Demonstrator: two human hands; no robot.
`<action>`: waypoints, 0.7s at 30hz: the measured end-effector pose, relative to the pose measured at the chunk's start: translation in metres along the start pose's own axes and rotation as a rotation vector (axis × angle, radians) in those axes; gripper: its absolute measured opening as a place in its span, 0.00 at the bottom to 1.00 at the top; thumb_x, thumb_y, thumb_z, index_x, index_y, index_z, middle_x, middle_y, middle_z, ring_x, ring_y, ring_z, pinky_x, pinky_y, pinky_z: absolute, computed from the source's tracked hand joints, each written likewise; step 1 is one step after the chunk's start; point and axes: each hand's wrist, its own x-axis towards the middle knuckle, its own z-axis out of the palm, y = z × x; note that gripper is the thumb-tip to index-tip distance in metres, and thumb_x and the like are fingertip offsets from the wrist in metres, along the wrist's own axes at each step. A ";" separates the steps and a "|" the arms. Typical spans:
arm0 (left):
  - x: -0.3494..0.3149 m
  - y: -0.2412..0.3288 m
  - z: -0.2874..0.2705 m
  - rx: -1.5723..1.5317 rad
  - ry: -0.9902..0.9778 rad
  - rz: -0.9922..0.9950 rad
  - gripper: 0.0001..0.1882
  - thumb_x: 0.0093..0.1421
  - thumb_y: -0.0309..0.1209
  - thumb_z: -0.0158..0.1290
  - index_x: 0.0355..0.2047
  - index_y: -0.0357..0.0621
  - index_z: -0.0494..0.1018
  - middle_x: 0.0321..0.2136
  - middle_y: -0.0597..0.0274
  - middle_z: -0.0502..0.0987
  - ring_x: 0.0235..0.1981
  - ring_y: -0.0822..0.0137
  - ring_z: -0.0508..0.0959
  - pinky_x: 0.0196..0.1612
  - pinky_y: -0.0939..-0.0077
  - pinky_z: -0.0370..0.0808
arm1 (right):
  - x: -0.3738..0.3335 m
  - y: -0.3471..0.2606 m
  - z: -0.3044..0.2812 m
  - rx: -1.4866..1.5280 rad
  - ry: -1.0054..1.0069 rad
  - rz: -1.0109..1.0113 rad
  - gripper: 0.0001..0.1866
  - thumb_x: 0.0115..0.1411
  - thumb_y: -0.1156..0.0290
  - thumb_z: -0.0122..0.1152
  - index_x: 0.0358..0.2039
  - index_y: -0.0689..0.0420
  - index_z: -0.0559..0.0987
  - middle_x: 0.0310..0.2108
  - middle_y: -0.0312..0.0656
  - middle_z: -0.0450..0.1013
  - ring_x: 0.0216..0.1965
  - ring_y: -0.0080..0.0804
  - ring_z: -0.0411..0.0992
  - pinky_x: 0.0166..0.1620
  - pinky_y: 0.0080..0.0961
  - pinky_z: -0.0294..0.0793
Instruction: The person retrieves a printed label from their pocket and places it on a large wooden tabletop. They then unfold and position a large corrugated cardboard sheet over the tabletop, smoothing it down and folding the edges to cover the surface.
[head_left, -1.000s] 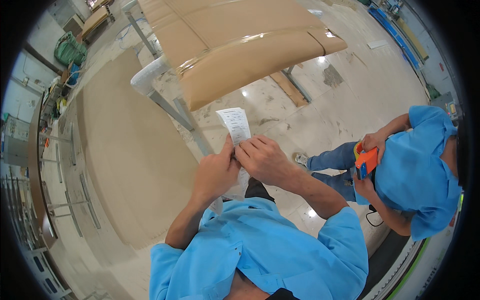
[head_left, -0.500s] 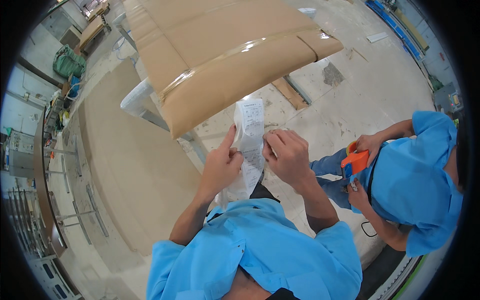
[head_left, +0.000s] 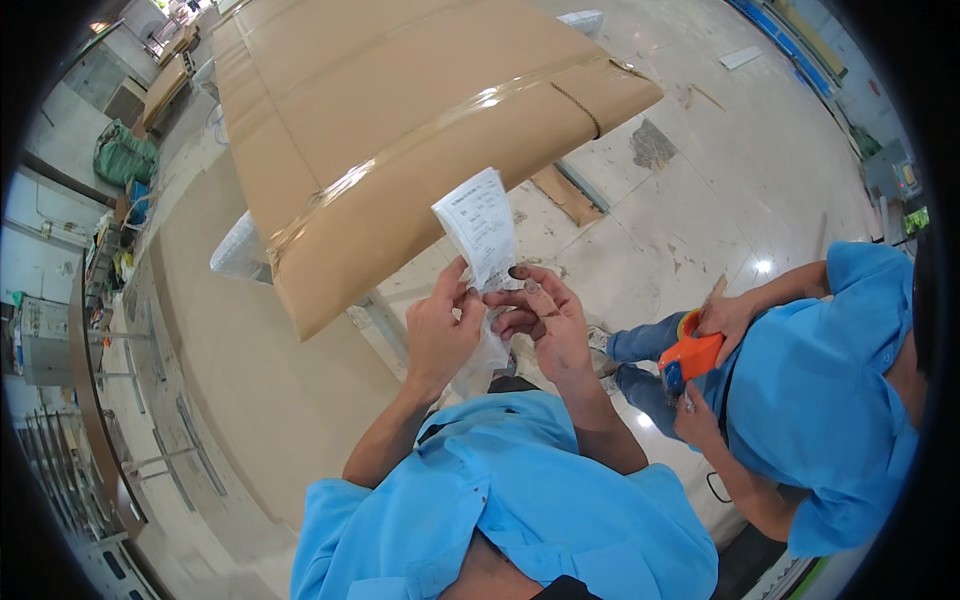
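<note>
1 white printed paper strip (head_left: 478, 222), raised between me and 1 brown wrapped package (head_left: 390, 120). My left hand (head_left: 440, 332) pinched its edge, thumb and finger nearly together; my right hand (head_left: 556, 328), half-curled, touched its lower part, hold uncertain. Clear tape (head_left: 350, 179) crossed the package. Pale floor (head_left: 740, 195) below. 1 co-worker (head_left: 810, 400) held 1 orange dispenser (head_left: 692, 357).

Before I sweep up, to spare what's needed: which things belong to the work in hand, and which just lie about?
Likely in the work:
printed paper strip, between left hand and right hand
brown wrapped package
co-worker's orange tape dispenser

Apparently lying about:
narrow white strip on floor
green sack
</note>
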 end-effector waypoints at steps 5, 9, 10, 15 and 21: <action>0.019 0.000 0.023 0.268 -0.005 0.119 0.23 0.55 0.25 0.53 0.53 0.41 0.72 0.26 0.51 0.81 0.23 0.59 0.81 0.27 0.68 0.75 | 0.034 -0.008 -0.018 0.239 0.085 0.173 0.13 0.66 0.70 0.52 0.49 0.59 0.67 0.39 0.45 0.76 0.32 0.31 0.77 0.36 0.28 0.78; 0.024 0.000 0.036 0.380 -0.030 0.152 0.22 0.54 0.25 0.54 0.51 0.43 0.74 0.26 0.52 0.81 0.23 0.59 0.81 0.26 0.68 0.75 | 0.047 -0.020 -0.027 0.422 0.039 0.214 0.14 0.65 0.72 0.53 0.50 0.59 0.67 0.39 0.42 0.74 0.38 0.32 0.76 0.43 0.34 0.76; 0.025 -0.001 0.039 0.378 -0.021 0.139 0.21 0.55 0.25 0.54 0.51 0.43 0.74 0.26 0.52 0.80 0.23 0.59 0.81 0.26 0.68 0.75 | 0.049 -0.022 -0.028 0.461 0.005 0.246 0.15 0.64 0.72 0.53 0.50 0.59 0.67 0.40 0.42 0.74 0.39 0.32 0.76 0.44 0.35 0.76; 0.030 -0.011 0.047 0.353 0.066 0.160 0.15 0.56 0.25 0.54 0.45 0.43 0.77 0.25 0.51 0.80 0.23 0.58 0.81 0.27 0.67 0.75 | 0.060 -0.027 -0.029 0.414 0.135 0.397 0.14 0.64 0.75 0.53 0.50 0.60 0.69 0.41 0.43 0.74 0.39 0.33 0.76 0.45 0.32 0.77; 0.051 -0.010 0.060 0.162 0.002 -0.104 0.08 0.59 0.29 0.55 0.35 0.38 0.78 0.20 0.53 0.77 0.19 0.64 0.75 0.24 0.72 0.71 | 0.079 -0.031 -0.039 -0.316 0.071 -0.045 0.16 0.59 0.80 0.56 0.49 0.65 0.73 0.43 0.44 0.74 0.38 0.32 0.76 0.42 0.28 0.78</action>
